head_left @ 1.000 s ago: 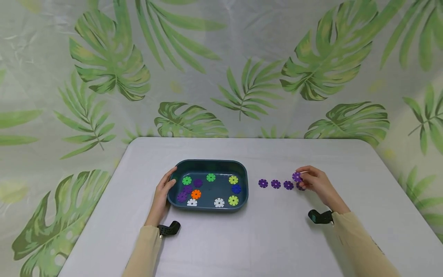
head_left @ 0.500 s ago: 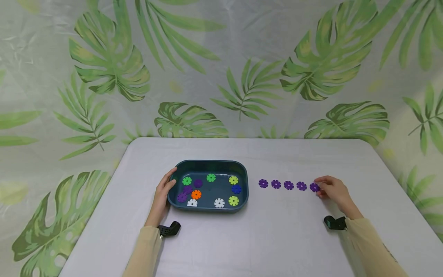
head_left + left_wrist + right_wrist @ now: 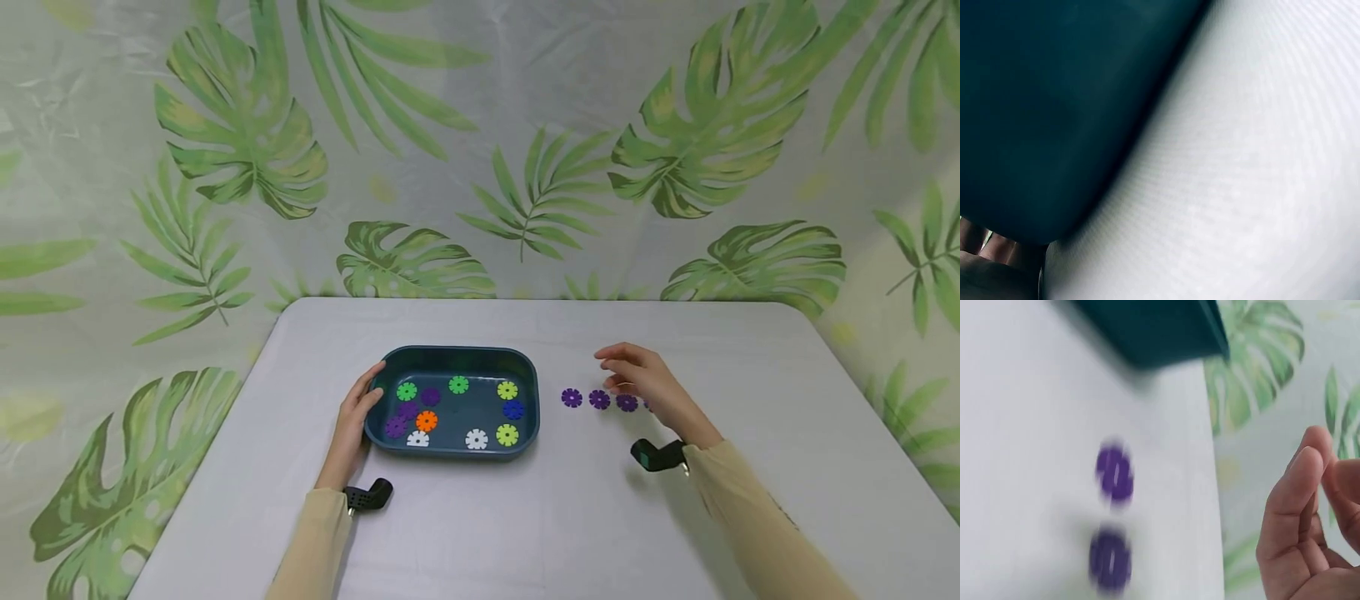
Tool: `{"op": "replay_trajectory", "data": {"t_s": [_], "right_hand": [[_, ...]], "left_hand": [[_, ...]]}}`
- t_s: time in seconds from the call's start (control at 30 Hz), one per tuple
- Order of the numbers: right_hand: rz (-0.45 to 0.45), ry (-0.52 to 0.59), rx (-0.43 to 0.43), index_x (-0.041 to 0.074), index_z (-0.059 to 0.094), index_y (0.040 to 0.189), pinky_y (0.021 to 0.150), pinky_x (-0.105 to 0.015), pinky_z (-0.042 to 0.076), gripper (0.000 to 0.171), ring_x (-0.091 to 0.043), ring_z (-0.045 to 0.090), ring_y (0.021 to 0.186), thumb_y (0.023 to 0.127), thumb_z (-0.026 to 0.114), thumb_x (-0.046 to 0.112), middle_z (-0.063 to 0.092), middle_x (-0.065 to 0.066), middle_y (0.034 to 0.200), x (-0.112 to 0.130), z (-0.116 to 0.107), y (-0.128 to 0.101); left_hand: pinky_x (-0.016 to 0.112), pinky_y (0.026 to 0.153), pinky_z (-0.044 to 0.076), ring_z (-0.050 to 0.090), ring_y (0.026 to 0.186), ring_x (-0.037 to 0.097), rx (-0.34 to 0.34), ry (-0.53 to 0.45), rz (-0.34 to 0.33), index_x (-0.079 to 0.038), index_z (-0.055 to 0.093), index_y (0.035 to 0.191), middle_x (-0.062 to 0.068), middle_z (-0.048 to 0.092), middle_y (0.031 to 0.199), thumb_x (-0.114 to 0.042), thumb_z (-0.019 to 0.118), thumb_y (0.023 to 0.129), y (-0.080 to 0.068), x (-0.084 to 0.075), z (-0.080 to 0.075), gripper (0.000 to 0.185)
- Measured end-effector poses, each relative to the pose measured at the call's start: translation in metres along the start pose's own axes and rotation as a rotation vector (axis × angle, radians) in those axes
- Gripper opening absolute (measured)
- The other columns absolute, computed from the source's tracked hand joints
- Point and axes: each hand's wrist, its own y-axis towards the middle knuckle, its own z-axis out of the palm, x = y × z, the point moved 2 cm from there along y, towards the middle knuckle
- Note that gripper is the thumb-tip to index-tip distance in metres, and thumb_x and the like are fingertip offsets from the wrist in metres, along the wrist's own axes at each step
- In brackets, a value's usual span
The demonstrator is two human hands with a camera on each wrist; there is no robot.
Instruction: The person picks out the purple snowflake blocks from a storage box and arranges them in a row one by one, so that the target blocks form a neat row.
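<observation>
A dark teal tray [image 3: 450, 354] sits on the white table and holds several coloured flower-shaped discs, among them an orange one [image 3: 426, 421] and a blue one [image 3: 513, 409]. My left hand [image 3: 360, 408] holds the tray's left end, thumb on the rim; the left wrist view shows only the tray wall [image 3: 1054, 112]. A row of purple discs [image 3: 599, 399] lies to the right of the tray. My right hand [image 3: 611, 371] hovers over that row with relaxed fingers and holds nothing; it hides the row's right end. The right wrist view shows blurred purple discs [image 3: 1114, 474] and empty fingers [image 3: 1294, 487].
The white table [image 3: 525, 517] ends at a rounded far edge before a leaf-printed backdrop [image 3: 480, 125]. Bare tabletop lies in front of the tray and to the right of the disc row.
My right hand laid a purple disc at the row's right end, let go, and moved left and away over the row. The left hand and tray have stayed put.
</observation>
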Motion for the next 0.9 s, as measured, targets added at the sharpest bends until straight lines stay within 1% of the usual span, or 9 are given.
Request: {"op": "replay_trajectory", "data": {"t_s": [0.07,0.13,0.23,0.33,0.4,0.5,0.57,0.77,0.9], "right_hand": [[-0.021,0.025,0.056,-0.010,0.049,0.125,0.076,-0.028,0.053,0.034,-0.020,0.061,0.082,0.101,0.045,0.013,0.055,-0.015,0.106,0.011,0.021,0.010],[-0.021,0.061,0.111,-0.008,0.050,0.125,0.077,-0.028,0.053,0.033,-0.022,0.060,0.083,0.101,0.045,0.014,0.054,-0.020,0.110,0.021,0.043,0.020],[0.000,0.121,0.191,-0.007,0.051,0.125,0.076,-0.028,0.053,0.033,-0.023,0.060,0.082,0.100,0.048,0.014,0.053,-0.025,0.116,0.034,0.077,0.036],[0.038,0.170,0.271,-0.008,0.051,0.127,0.075,-0.029,0.053,0.034,-0.021,0.060,0.079,0.099,0.050,0.012,0.054,-0.024,0.117,0.042,0.110,0.051],[0.060,0.179,0.323,-0.007,0.051,0.127,0.078,-0.033,0.053,0.035,-0.020,0.061,0.078,0.099,0.050,0.012,0.056,-0.024,0.119,0.045,0.130,0.059],[0.095,0.166,0.392,-0.007,0.051,0.128,0.084,-0.041,0.051,0.035,-0.020,0.063,0.080,0.099,0.050,0.013,0.054,-0.026,0.125,0.047,0.157,0.070],[0.125,0.152,0.416,-0.006,0.052,0.128,0.087,-0.044,0.050,0.034,-0.021,0.063,0.080,0.099,0.049,0.012,0.053,-0.026,0.128,0.045,0.171,0.076],[0.206,0.088,0.430,-0.004,0.054,0.128,0.079,-0.037,0.054,0.031,-0.020,0.064,0.079,0.099,0.047,0.007,0.053,-0.021,0.129,0.037,0.200,0.091],[0.239,0.058,0.451,-0.003,0.054,0.127,0.080,-0.037,0.054,0.031,-0.024,0.064,0.083,0.098,0.045,0.004,0.051,-0.018,0.130,0.034,0.213,0.097]], "left_hand": [[0.032,0.114,0.015,0.023,0.139,0.008,0.003,-0.006,-0.006,-0.015,0.043,0.144,-0.004,0.033,0.151,-0.013,0.044,0.102,0.000,-0.001,0.001,0.043],[0.033,0.114,0.015,0.022,0.139,0.009,0.007,-0.007,-0.010,-0.014,0.043,0.145,-0.003,0.032,0.152,-0.012,0.044,0.102,-0.001,-0.003,0.001,0.043],[0.035,0.114,0.014,0.020,0.140,0.012,0.012,0.004,-0.014,-0.011,0.041,0.146,0.001,0.030,0.153,-0.010,0.043,0.102,-0.004,-0.010,0.004,0.044],[0.035,0.114,0.014,0.020,0.141,0.014,0.014,0.018,-0.019,-0.009,0.039,0.146,0.003,0.029,0.154,-0.009,0.043,0.101,-0.007,-0.018,0.006,0.045],[0.035,0.114,0.015,0.020,0.141,0.014,0.016,0.020,-0.022,-0.008,0.038,0.147,0.003,0.028,0.154,-0.009,0.043,0.101,-0.009,-0.022,0.008,0.045],[0.035,0.114,0.015,0.020,0.141,0.013,0.018,0.011,-0.027,-0.008,0.038,0.147,0.003,0.028,0.154,-0.010,0.042,0.102,-0.011,-0.024,0.008,0.045],[0.035,0.114,0.015,0.019,0.141,0.014,0.023,0.008,-0.028,-0.008,0.037,0.147,0.003,0.027,0.154,-0.010,0.042,0.102,-0.011,-0.025,0.009,0.046],[0.036,0.114,0.015,0.018,0.141,0.014,0.028,0.005,-0.030,-0.009,0.037,0.147,0.003,0.027,0.154,-0.010,0.043,0.102,-0.010,-0.024,0.009,0.046],[0.035,0.114,0.014,0.018,0.141,0.012,0.013,0.013,-0.026,-0.012,0.039,0.147,0.000,0.028,0.154,-0.012,0.043,0.102,-0.005,-0.014,0.004,0.045]]}}
